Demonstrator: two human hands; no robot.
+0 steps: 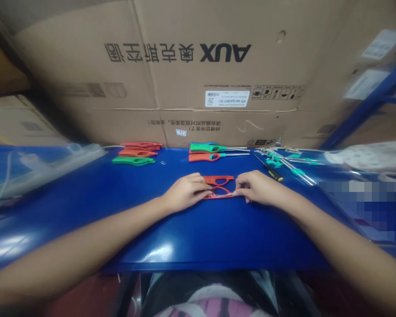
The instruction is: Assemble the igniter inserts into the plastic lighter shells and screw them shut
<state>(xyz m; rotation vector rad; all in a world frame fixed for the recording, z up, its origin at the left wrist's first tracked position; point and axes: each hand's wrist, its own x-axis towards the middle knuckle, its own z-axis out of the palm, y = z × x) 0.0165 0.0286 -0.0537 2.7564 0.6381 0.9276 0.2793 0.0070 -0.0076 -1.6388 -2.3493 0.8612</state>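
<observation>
Two orange lighter handle halves lie in front of me on the blue table. The far handle half (226, 181) rests between my hands, its left end beside my left fingers. Over the left end of the near handle half (221, 197), my left hand (188, 192) is closed in a pinch. My right hand (255, 187) has thumb and fingers pinched at that half's right end. A thin white wire (222, 194) appears to run along the near half, its ends hidden by my fingers. Whether anything small sits inside either pinch is covered.
Orange and green handle shells (137, 153) are stacked at the back left. Assembled long-necked lighters (213, 154) lie behind my hands. A black-and-yellow screwdriver (273, 171) and several metal tubes with teal parts (293, 165) are at right. A large cardboard box (178, 88) walls the back.
</observation>
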